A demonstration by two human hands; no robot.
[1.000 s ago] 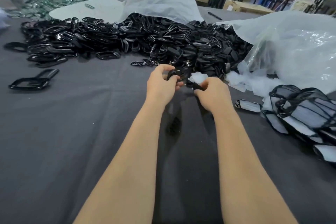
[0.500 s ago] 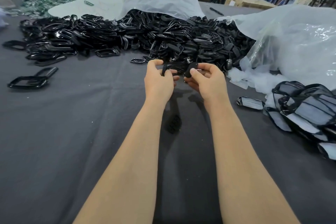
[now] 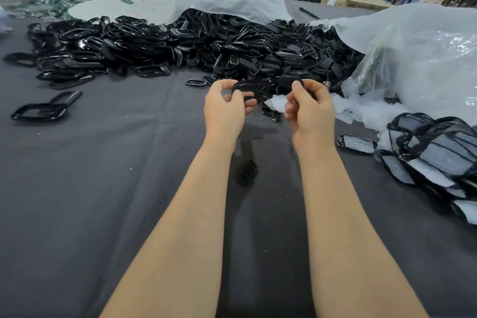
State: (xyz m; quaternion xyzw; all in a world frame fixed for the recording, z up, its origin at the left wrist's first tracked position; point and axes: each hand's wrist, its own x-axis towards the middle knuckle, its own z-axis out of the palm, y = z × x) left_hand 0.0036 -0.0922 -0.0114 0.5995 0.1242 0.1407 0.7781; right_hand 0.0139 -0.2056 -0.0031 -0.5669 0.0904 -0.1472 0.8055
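Left hand [image 3: 224, 110] pinches frame [image 3: 254, 86] at its 9 o'clock rim; right hand [image 3: 312, 111] pinches insert [image 3: 285, 82]. Both probably light, stiff, slick: grip edges.

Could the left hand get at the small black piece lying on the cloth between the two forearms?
Probably yes: the small black piece lies alone on the cloth, nothing covering it, though the left hand grips a black frame.
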